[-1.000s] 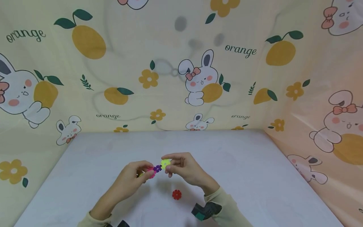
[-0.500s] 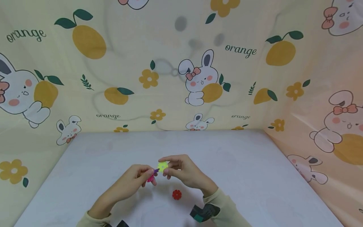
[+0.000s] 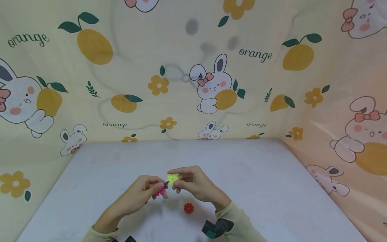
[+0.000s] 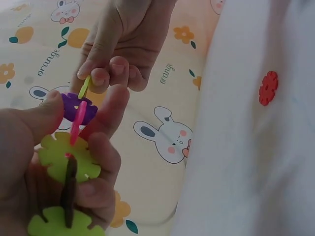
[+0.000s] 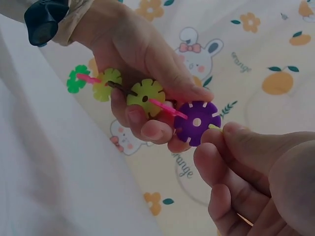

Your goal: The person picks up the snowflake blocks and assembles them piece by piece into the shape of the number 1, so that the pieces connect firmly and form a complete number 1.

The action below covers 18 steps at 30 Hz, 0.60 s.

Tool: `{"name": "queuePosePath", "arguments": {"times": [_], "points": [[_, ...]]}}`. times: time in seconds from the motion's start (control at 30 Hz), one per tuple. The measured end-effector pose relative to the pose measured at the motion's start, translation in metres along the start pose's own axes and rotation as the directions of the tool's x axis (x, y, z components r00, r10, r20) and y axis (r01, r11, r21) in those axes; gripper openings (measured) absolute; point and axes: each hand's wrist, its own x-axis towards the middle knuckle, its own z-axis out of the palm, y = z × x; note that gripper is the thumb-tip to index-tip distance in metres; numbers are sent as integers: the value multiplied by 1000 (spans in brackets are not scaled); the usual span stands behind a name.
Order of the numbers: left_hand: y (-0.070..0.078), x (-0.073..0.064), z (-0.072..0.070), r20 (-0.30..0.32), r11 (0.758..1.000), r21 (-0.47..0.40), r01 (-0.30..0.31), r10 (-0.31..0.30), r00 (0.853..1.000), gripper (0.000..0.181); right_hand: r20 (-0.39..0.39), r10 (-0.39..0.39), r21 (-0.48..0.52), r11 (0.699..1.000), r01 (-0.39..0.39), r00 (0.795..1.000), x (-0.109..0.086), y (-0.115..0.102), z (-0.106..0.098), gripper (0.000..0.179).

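Observation:
My left hand (image 3: 137, 192) pinches a purple notched plastic disc (image 5: 189, 129), the end piece of a chain of interlocked discs. Back along the chain, in the right wrist view, come a pink disc (image 5: 169, 107), a yellow-green disc (image 5: 146, 97), a dark brown disc (image 5: 121, 88), another yellow-green one (image 5: 107, 84), a second pink one (image 5: 88, 78) and a green one (image 5: 76, 79). Between thumb and fingertips, my right hand (image 3: 198, 185) holds a bright yellow disc (image 3: 172, 179). Its edge meets the purple disc's rim, the two discs standing crosswise.
A loose red notched disc (image 3: 188, 208) lies on the white tabletop (image 3: 257, 188), below and between the hands. Behind the table hangs a cream cloth (image 3: 175, 43) printed with rabbits and oranges. A dark wrist device (image 3: 217, 228) sits at the right sleeve.
The yellow disc has moved left and slightly down against the purple one. My left hand has turned, so the purple disc shows edge-on in the head view. The red disc stays put.

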Motion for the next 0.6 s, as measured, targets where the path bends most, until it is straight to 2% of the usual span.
{"name": "queuePosePath", "arguments": {"times": [0.27, 0.47, 0.6], "points": [[2, -2, -2, 7, 999, -2, -42, 42, 999, 28, 9, -35, -47, 998, 36, 999, 1, 1, 4, 38], [2, -2, -2, 1, 1000, -10, -28, 28, 1000, 29, 0, -20, -52, 998, 20, 1000, 1, 2, 4, 38], [2, -1, -1, -7, 1000, -3, 7, -7, 1000, 35, -6, 2, -51, 999, -2, 1000, 0, 2, 5, 40]]}}
